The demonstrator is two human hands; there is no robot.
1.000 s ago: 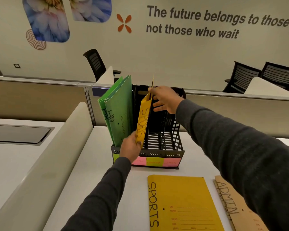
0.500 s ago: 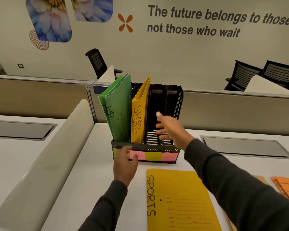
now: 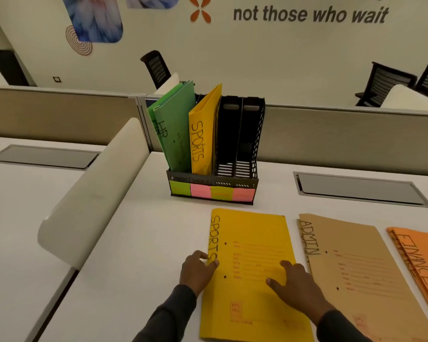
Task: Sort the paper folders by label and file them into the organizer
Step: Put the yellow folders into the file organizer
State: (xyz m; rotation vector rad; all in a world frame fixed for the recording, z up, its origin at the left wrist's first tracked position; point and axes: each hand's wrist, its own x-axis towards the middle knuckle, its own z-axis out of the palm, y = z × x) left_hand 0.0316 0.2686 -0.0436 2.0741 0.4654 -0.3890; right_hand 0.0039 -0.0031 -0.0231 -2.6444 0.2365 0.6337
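Note:
A black organizer (image 3: 251,134) stands at the back of the desk. Its first slot holds green HR folders (image 3: 176,129), and its second slot holds an upright yellow SPORTS folder (image 3: 203,137). The two right slots hold nothing. A second yellow SPORTS folder (image 3: 250,238) lies flat on the desk in front of it. My left hand (image 3: 197,271) pinches this folder's left spine edge. Fingers spread, my right hand (image 3: 295,286) rests flat on its cover. To the right lie a brown ADMIN folder (image 3: 356,267) and an orange FINANCE folder (image 3: 424,257).
Green, pink and yellow sticky notes (image 3: 211,191) line the organizer's front. A curved white divider (image 3: 94,188) borders the desk on the left. A grey cable hatch (image 3: 356,188) sits at the back right. A low partition and office chairs (image 3: 156,67) stand behind.
Both hands have left the organizer, where the upright SPORTS folder now stands alone, and dropped to the flat SPORTS folder. The view has tilted down, showing the ADMIN and FINANCE folders.

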